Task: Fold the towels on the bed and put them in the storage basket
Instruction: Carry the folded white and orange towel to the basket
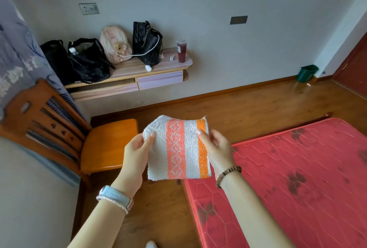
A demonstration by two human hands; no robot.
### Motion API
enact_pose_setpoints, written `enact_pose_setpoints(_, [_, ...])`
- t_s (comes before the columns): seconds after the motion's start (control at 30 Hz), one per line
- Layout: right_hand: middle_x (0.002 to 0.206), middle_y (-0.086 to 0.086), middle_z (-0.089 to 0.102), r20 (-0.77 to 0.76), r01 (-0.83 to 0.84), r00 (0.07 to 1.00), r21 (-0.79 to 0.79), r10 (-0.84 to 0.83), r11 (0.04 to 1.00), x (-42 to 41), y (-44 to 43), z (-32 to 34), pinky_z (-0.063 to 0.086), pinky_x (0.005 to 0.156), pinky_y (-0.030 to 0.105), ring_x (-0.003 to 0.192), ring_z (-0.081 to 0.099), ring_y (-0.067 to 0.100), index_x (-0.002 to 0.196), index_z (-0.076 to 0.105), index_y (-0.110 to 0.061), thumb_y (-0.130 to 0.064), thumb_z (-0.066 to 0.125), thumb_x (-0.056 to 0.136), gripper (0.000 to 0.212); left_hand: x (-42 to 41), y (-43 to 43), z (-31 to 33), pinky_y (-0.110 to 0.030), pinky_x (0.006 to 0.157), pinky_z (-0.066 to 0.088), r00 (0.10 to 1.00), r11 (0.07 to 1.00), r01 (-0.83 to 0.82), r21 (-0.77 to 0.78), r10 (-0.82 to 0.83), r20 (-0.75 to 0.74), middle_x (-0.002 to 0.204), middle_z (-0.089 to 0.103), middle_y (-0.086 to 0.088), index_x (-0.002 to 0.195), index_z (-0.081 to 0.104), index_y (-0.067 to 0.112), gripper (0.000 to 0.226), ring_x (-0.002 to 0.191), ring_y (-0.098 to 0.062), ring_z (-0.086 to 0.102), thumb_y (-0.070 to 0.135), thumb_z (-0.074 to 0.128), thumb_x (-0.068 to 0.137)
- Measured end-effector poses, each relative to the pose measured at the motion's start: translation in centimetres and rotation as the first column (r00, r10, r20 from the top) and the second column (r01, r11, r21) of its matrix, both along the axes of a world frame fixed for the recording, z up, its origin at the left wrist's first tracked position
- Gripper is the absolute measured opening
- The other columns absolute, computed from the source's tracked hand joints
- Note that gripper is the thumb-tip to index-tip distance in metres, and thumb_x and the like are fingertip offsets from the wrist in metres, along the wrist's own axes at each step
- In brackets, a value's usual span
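Note:
A small white towel (179,149) with a salmon patterned stripe and an orange stripe is folded into a rough square. I hold it up in the air over the floor, just off the corner of the bed. My left hand (137,151) pinches its left edge and my right hand (215,149) pinches its right edge. The bed (297,184), a bare red mattress with dark flower prints, fills the lower right. No other towel and no storage basket are in view.
An orange wooden chair (108,145) stands left of the towel. A wall desk (139,69) behind carries several bags and a red drink cup (181,51). A green bin (306,73) sits by the far wall near a door. Wooden floor lies between.

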State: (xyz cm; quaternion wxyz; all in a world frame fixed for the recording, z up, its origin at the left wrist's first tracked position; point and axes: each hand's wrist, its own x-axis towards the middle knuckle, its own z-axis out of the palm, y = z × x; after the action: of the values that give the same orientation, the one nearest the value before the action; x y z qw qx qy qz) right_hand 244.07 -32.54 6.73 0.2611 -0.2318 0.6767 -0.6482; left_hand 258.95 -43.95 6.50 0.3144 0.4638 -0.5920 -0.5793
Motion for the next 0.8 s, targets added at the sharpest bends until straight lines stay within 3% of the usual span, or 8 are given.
enact_pose_setpoints(0.1, [0.071, 0.005, 0.050, 0.009, 0.017, 1.000, -0.001, -0.017, 1.000, -1.5, -2.1, -0.1, 0.034, 0.066, 0.033, 0.068, 0.042, 0.018, 0.079, 0.064, -0.014, -0.035, 0.065, 0.091, 0.024, -1.8, -2.2, -0.4, -0.041, 0.094, 0.050, 1.000, 1.000, 0.009, 0.009, -0.009, -0.022, 0.102, 0.065, 0.001, 0.093, 0.062, 0.025, 0.012, 0.104, -0.021, 0.060, 0.034, 0.055, 0.097])
enact_pose_setpoints(0.23, [0.073, 0.007, 0.046, -0.013, 0.044, 0.999, -0.004, -0.044, 0.999, -3.3, -5.9, -0.2, 0.031, 0.065, 0.031, 0.068, 0.039, 0.018, 0.085, 0.060, 0.001, -0.034, 0.065, 0.091, 0.036, -3.8, -6.3, -1.0, -0.041, 0.094, 0.053, 0.999, 0.999, 0.033, 0.022, -0.033, -0.039, 0.106, 0.067, 0.000, 0.098, 0.065, 0.021, 0.019, 0.104, -0.020, 0.062, 0.037, 0.055, 0.097])
enact_pose_setpoints(0.37, [0.059, -0.003, 0.039, -0.026, 0.077, 0.997, 0.025, -0.077, 0.997, -4.5, -10.6, -0.4, 0.028, 0.056, 0.025, 0.058, 0.035, 0.012, 0.068, 0.055, -0.016, -0.033, 0.064, 0.091, 0.031, -5.6, -11.8, -1.4, -0.046, 0.098, 0.053, 0.998, 0.997, 0.052, 0.048, -0.051, -0.021, 0.108, 0.068, -0.003, 0.107, 0.066, 0.012, 0.031, 0.105, -0.023, 0.063, 0.038, 0.055, 0.097])
enact_pose_setpoints(0.47, [0.050, -0.016, 0.041, -0.027, 0.104, 0.994, 0.060, -0.102, 0.993, -5.0, -14.7, -0.7, 0.029, 0.052, 0.018, 0.050, 0.036, 0.002, 0.066, 0.055, -0.025, -0.034, 0.064, 0.092, 0.029, -6.4, -16.3, -1.4, -0.046, 0.099, 0.052, 0.997, 0.996, 0.078, 0.053, -0.077, -0.013, 0.112, 0.068, -0.002, 0.113, 0.065, 0.013, 0.032, 0.108, -0.023, 0.063, 0.039, 0.054, 0.097])
enact_pose_setpoints(0.63, [0.043, -0.021, 0.044, 0.002, 0.136, 0.991, 0.068, -0.136, 0.988, -4.9, -21.0, -1.0, 0.029, 0.044, 0.008, 0.043, 0.038, -0.003, 0.065, 0.052, -0.026, -0.029, 0.061, 0.094, 0.031, -6.8, -23.4, -1.7, -0.042, 0.094, 0.054, 0.992, 0.991, 0.128, 0.047, -0.129, 0.005, 0.106, 0.068, -0.004, 0.101, 0.065, 0.017, 0.025, 0.104, -0.023, 0.064, 0.038, 0.054, 0.097])
enact_pose_setpoints(0.8, [0.058, -0.011, 0.048, -0.006, 0.146, 0.989, 0.104, -0.146, 0.984, -5.3, -25.5, -1.6, 0.027, 0.044, 0.010, 0.055, 0.041, 0.005, 0.075, 0.061, -0.018, -0.036, 0.061, 0.093, 0.026, -6.9, -28.4, -3.0, -0.042, 0.091, 0.056, 0.986, 0.982, 0.165, 0.096, -0.165, -0.001, 0.101, 0.070, -0.005, 0.096, 0.067, 0.013, 0.028, 0.100, -0.024, 0.067, 0.039, 0.055, 0.098])
